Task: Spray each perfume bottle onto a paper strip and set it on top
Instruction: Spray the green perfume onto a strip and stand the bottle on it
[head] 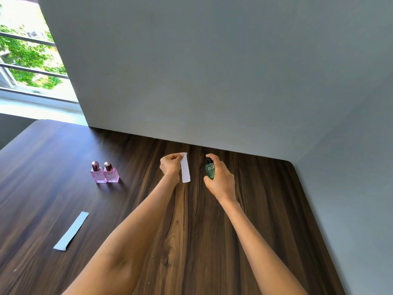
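Dark wood table (191,231) lay below while the left hand (170,165) pinched a paper strip (185,167) hanging at nine o'clock from the green bottle (210,170), gripped by the right hand (221,179) for spraying.

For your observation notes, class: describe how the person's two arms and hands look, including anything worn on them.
Both forearms are bare up to the bottom edge of the picture, with no sleeves in view. The left hand and right hand wear no gloves, and no watch, bracelet or ring shows. No markings are visible. Fingernail detail is too small to tell.
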Tool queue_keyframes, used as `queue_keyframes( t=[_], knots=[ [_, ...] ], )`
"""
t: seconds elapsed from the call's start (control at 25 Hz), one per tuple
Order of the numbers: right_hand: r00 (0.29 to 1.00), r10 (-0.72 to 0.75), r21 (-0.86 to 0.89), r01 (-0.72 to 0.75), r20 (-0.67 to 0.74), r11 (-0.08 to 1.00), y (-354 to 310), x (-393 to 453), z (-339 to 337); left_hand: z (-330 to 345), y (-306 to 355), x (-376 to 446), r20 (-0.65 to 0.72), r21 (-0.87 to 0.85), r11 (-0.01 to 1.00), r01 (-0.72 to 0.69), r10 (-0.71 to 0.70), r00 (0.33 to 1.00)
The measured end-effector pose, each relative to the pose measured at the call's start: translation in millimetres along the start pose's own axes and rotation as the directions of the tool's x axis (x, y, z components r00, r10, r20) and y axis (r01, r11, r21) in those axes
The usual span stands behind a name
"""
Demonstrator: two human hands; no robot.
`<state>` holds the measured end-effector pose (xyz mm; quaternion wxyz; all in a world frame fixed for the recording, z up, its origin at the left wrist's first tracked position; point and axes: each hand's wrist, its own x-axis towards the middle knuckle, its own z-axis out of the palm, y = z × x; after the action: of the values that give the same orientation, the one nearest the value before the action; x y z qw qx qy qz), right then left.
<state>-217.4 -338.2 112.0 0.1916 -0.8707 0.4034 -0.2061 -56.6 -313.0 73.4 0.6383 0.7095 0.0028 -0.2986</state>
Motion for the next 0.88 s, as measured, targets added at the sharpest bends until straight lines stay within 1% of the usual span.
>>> queue_keyframes(
  t=[0.12, 0.32, 0.48, 0.6, 0.88],
  knots=[
    [1.0, 0.01, -0.016, -0.01, -0.001, 1.0, 3, 0, 0, 2, -2, 0, -0.006, 0.001, 1.0, -0.002, 0.002, 1.0],
    [0.999, 0.019, 0.029, -0.018, -0.028, 0.999, 5, 3, -2, 4, -6, 1, -0.006, 0.005, 1.0, -0.005, 0.005, 1.0],
    [0.999, -0.023, -0.054, 0.021, -0.044, 0.998, 6, 7, -3, 5, -6, 2, -0.009, 0.01, 1.0, -0.004, 0.004, 1.0],
    [0.998, -0.028, -0.079, 0.023, -0.06, 0.997, 5, 8, -1, 6, -4, 4, -0.011, 0.004, 1.0, -0.004, 0.004, 1.0],
    [0.997, 0.013, 0.011, -0.012, -0.072, 1.0, 3, 10, 4, 4, -7, 8, -0.01, 0.006, 1.0, 0.01, -0.01, 1.0]
  ],
)
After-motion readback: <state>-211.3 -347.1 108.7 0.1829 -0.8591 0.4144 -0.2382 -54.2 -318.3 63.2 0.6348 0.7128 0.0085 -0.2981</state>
